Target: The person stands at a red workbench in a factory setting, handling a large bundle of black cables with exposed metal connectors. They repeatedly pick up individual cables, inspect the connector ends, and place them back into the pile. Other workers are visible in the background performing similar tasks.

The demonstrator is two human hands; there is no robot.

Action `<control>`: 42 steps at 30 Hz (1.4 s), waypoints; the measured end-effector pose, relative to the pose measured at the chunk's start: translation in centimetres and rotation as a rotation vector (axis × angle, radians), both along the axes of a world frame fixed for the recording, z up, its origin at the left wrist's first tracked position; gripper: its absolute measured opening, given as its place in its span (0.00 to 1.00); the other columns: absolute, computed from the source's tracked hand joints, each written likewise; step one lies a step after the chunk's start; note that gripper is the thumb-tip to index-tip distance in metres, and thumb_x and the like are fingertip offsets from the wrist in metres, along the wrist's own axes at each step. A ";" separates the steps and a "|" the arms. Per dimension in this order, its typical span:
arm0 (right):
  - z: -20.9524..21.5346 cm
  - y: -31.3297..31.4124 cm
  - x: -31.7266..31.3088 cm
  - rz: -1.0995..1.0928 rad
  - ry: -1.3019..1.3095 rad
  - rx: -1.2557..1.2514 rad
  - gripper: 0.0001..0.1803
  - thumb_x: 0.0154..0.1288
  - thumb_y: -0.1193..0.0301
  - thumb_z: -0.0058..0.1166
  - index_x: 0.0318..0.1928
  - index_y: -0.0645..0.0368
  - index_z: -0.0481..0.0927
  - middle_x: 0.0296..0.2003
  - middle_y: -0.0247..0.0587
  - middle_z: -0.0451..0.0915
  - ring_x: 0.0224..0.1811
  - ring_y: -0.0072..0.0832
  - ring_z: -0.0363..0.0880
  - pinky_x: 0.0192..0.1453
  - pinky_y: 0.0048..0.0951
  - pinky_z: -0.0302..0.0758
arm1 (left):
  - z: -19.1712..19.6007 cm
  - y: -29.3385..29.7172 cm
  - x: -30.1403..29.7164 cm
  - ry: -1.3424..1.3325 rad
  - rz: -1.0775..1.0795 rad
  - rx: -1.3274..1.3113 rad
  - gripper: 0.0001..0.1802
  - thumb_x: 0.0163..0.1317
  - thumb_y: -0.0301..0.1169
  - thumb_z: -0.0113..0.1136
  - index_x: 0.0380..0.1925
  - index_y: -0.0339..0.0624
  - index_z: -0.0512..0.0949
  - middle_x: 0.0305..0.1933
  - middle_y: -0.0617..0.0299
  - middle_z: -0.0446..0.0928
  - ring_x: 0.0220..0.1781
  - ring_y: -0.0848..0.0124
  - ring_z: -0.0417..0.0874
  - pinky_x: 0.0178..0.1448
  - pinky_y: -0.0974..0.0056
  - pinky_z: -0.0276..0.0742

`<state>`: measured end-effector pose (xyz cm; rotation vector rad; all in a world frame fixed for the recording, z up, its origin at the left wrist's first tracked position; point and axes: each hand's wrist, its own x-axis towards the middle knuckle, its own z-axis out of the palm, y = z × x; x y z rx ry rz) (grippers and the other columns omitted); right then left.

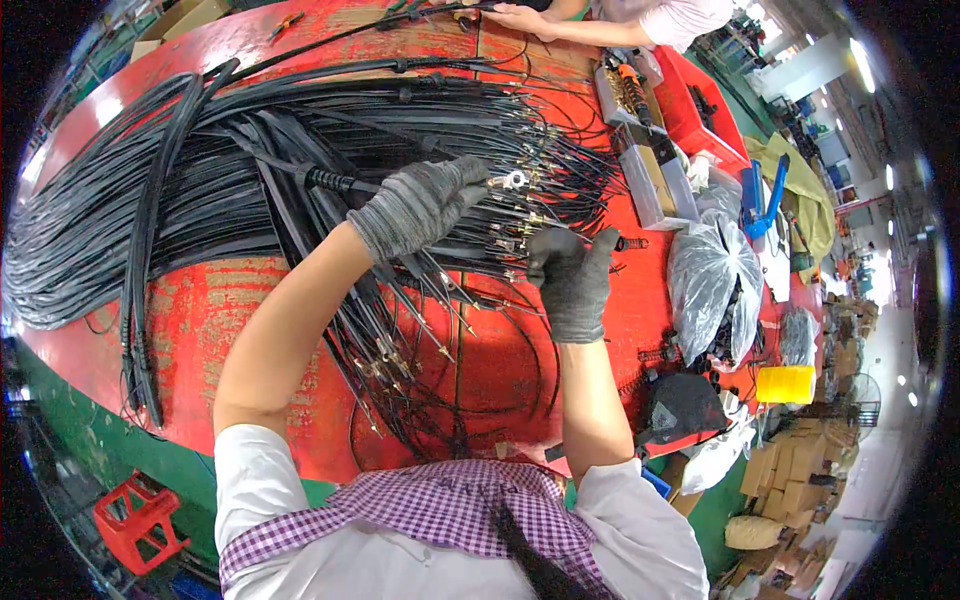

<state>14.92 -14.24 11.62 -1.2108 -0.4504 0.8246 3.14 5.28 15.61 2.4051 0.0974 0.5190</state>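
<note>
My left hand (420, 205), in a grey knit glove, is closed around a black cable (362, 186). A ringed metal end fitting (514, 180) sticks out past its fingertips, and a ribbed black sleeve (328, 180) sits on the cable behind the wrist. Lower and to the right is my gloved right hand (575, 280), apart from the left. Its fingers are curled in, and what they may hold is hidden. Beneath both hands lies a large bundle of black cables (230, 165) with metal ends. A small dark spring (632, 243) lies just right of my right hand.
The red table (235, 330) has worn patches. At right are grey bins (655, 180), a red bin (700, 110), a clear plastic bag (712, 280), a blue tool (765, 195) and a yellow spool (786, 384). A co-worker's hand (520, 18) works across the table. A red stool (140, 520) stands lower left.
</note>
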 end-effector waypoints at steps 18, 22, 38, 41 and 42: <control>4.0 0.8 0.5 0.083 -0.670 -0.122 0.25 0.68 0.55 0.29 0.46 0.62 0.72 0.39 0.42 0.77 0.39 0.33 0.75 0.48 0.29 0.69 | -0.4 -0.3 -0.8 0.070 -0.033 0.088 0.13 0.60 0.33 0.46 0.41 0.38 0.71 0.33 0.48 0.75 0.37 0.52 0.76 0.40 0.57 0.73; 3.0 0.8 1.6 -0.001 -0.953 -0.173 0.27 0.68 0.54 0.27 0.48 0.65 0.70 0.42 0.42 0.75 0.42 0.30 0.73 0.48 0.31 0.69 | -0.4 -0.4 -0.7 0.059 -0.035 0.069 0.13 0.60 0.33 0.47 0.41 0.37 0.71 0.34 0.49 0.75 0.38 0.53 0.76 0.41 0.58 0.73; 2.5 0.8 1.3 0.091 -0.657 -0.002 0.27 0.64 0.51 0.32 0.46 0.62 0.72 0.44 0.42 0.73 0.45 0.29 0.73 0.49 0.28 0.69 | 0.0 -0.4 -0.7 0.104 -0.065 0.071 0.13 0.60 0.34 0.47 0.41 0.38 0.71 0.34 0.49 0.75 0.37 0.52 0.76 0.40 0.57 0.73; 3.7 0.5 0.6 0.107 -0.810 -0.080 0.25 0.66 0.54 0.35 0.51 0.64 0.68 0.44 0.40 0.74 0.44 0.25 0.72 0.47 0.27 0.69 | 0.0 -0.4 -1.0 0.113 -0.042 0.068 0.13 0.60 0.34 0.47 0.40 0.38 0.71 0.34 0.49 0.75 0.37 0.52 0.76 0.39 0.57 0.73; 3.7 0.5 0.5 0.073 -0.811 -0.074 0.26 0.67 0.53 0.33 0.49 0.63 0.69 0.43 0.40 0.74 0.44 0.26 0.72 0.47 0.27 0.69 | -0.7 -0.3 -0.9 0.077 -0.036 0.077 0.13 0.60 0.33 0.47 0.40 0.38 0.71 0.33 0.49 0.75 0.36 0.52 0.76 0.39 0.57 0.73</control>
